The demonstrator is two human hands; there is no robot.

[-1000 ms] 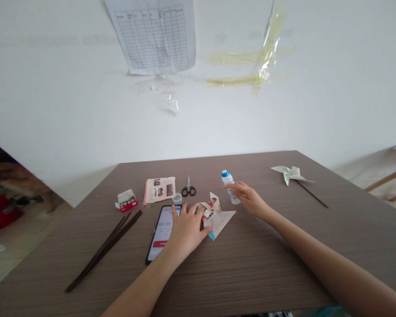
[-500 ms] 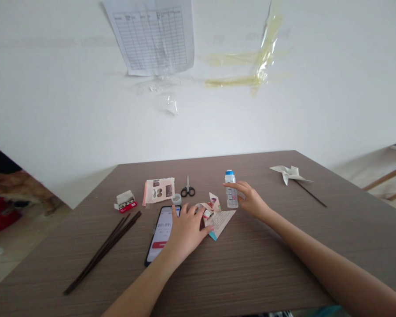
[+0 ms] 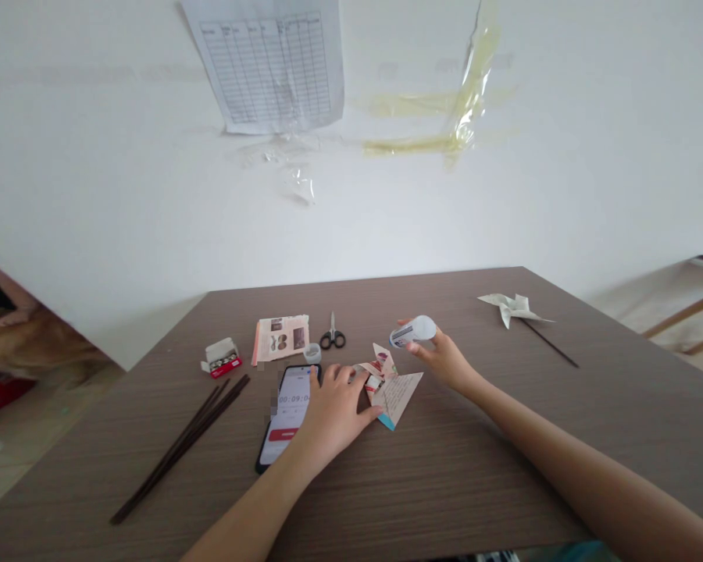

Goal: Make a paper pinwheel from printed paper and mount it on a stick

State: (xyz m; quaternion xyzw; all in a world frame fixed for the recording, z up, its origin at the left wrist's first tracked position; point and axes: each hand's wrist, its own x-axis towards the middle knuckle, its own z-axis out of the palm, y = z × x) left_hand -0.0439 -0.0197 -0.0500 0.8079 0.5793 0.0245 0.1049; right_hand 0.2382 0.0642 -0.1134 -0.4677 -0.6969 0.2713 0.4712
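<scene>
My right hand [image 3: 445, 355] grips a clear glue bottle [image 3: 419, 331], lifted off the table and tipped over, its blue cap end to the lower left and its base toward me. Just left of it lies a folded printed-paper pinwheel [image 3: 399, 396] with a blue corner. My left hand [image 3: 338, 402] lies palm down with spread fingers, thumb and fingertips at the pinwheel's left edge. Part of the paper is hidden under those fingers. Beneath the hand's left side is a phone [image 3: 284, 437] showing a running timer.
Scissors [image 3: 333, 336], a small clear round container [image 3: 312, 353], a printed paper sheet [image 3: 281, 338] and an opened red-and-white box [image 3: 223, 359] lie farther back. Dark sticks [image 3: 181, 453] rest at left. A finished white pinwheel [image 3: 512, 308] on a stick lies at right. A wall [image 3: 387, 226] rises behind.
My right hand has closed around the glue bottle, raised it and tipped it from upright. The left hand has stayed nearly in place, while the paper pinwheel has shifted slightly right.
</scene>
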